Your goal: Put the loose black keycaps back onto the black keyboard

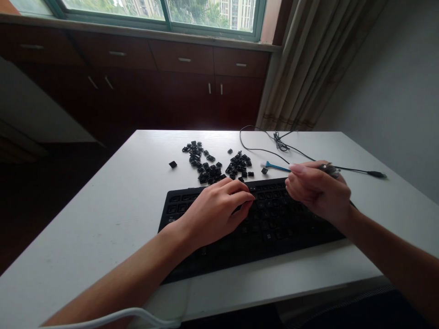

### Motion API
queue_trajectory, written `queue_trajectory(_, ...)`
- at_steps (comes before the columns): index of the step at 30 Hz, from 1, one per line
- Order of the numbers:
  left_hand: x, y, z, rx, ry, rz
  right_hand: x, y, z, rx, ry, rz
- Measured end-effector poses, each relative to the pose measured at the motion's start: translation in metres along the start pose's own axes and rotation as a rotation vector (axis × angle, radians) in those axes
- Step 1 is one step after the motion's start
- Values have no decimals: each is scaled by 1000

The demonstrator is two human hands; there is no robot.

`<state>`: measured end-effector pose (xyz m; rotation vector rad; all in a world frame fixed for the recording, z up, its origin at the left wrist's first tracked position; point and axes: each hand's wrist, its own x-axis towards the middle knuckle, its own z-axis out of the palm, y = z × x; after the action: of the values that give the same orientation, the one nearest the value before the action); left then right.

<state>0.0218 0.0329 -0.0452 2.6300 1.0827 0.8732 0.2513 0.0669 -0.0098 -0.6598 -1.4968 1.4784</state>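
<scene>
A black keyboard (219,260) lies at an angle on the white table, with many of its keycaps off. My left hand (219,208) rests over its upper middle, fingers bent and fingertips drawn together; what is between them, if anything, is hidden. Above the keyboard's right part, my right hand (318,189) is closed around a small shiny metal tool (329,170) that pokes out at the top. A blue-handled brush (276,167) shows just left of my right thumb; its other end is hidden. Loose black keycaps (211,172) lie heaped behind the keyboard.
The black cable (281,144) loops over the back right of the table (103,205), ending in a plug (376,174). A single keycap (173,164) lies to the left of the heap. A white cord (130,312) crosses my left forearm. Cabinets (185,100) stand beyond.
</scene>
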Motion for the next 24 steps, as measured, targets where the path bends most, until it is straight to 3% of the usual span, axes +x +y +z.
queue_trajectory(3, 0, -1, 1, -4, -1, 3, 0, -12, -6, -51, 37, -31)
queue_trajectory(5, 0, -1, 1, -3, -3, 1, 3, -17, -14, -234, 18, 6)
queue_trajectory(9, -1, 0, 0, 8, -10, -4, 14, -22, -41, -839, -289, 203)
queue_trajectory(12, -2, 1, 0, 15, -22, -8, 22, -16, -60, -1127, -464, 360)
queue_trajectory(20, -2, 1, 1, 25, -7, 3, 22, 7, -73, -1371, -348, 332)
queue_trajectory(24, -1, 2, 0, 28, -2, -2, 22, 8, -76, -1387, -371, 281)
